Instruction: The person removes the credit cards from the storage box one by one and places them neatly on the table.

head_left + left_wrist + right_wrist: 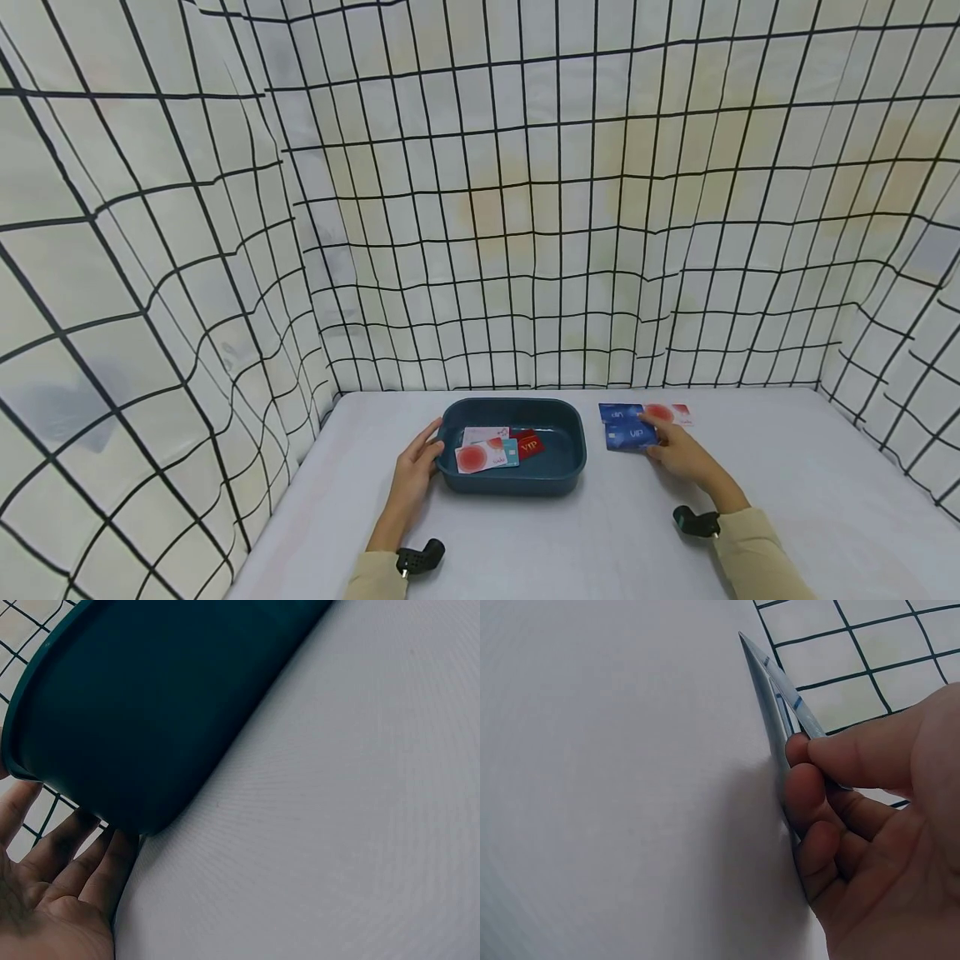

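Observation:
My left hand [413, 467] rests against the left end of a dark teal plastic bin [525, 486], its fingers fairly straight. In the left wrist view the fingertips touch the bin's end wall [112, 735]. Inside the bin lie a white card with a red circle [472, 457], a pale pink card [483, 433], a light teal card [512, 451] and a red VIP card [531, 447]. To the right of the bin, my right hand [682, 454] pinches a blue VIP card [624, 436] between thumb and fingers. The card [784, 679] tilts in the right wrist view.
Just behind the pinched card lie another blue card [617, 411] and a white card with a red pattern [681, 414]. Everything stands on a white table [562, 542]. A black grid net [525, 250] over white sheeting encloses the table's back and sides.

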Demonstrator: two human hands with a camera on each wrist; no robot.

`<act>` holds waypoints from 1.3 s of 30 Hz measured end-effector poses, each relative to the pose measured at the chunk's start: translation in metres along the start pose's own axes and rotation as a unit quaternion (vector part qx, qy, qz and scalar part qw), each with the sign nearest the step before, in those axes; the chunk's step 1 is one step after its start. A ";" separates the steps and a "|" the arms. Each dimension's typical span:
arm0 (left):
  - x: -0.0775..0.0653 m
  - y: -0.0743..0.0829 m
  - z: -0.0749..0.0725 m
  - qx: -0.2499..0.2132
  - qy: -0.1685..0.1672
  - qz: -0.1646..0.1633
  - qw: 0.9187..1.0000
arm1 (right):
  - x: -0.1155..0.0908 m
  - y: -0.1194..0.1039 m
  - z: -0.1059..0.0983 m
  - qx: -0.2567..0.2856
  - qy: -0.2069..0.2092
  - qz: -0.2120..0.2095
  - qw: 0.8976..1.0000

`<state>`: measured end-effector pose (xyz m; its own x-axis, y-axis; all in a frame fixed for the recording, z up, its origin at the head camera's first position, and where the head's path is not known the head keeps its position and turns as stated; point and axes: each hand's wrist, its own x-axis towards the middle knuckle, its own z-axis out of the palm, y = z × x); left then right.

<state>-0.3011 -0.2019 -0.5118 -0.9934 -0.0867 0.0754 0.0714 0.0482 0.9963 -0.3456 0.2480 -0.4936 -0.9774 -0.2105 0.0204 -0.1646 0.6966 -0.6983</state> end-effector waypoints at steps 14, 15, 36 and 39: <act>0.001 -0.002 0.000 0.006 0.006 0.000 1.000 | -0.002 0.000 0.001 0.012 -0.013 0.005 1.000; 0.001 -0.003 0.000 0.007 0.007 0.000 1.000 | -0.002 0.000 0.001 0.016 -0.012 0.008 1.000; -0.001 0.000 0.000 0.004 0.002 -0.005 1.000 | 0.000 0.000 0.001 -0.009 0.012 0.034 0.999; -0.001 0.000 0.000 0.005 0.001 -0.002 1.000 | 0.001 0.001 0.000 -0.032 0.010 0.044 0.998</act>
<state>-0.3001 -0.2021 -0.5122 -0.9934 -0.0891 0.0721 0.0671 0.0580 0.9961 -0.3464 0.2482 -0.4942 -0.9907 -0.1337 -0.0238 -0.0861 0.7541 -0.6510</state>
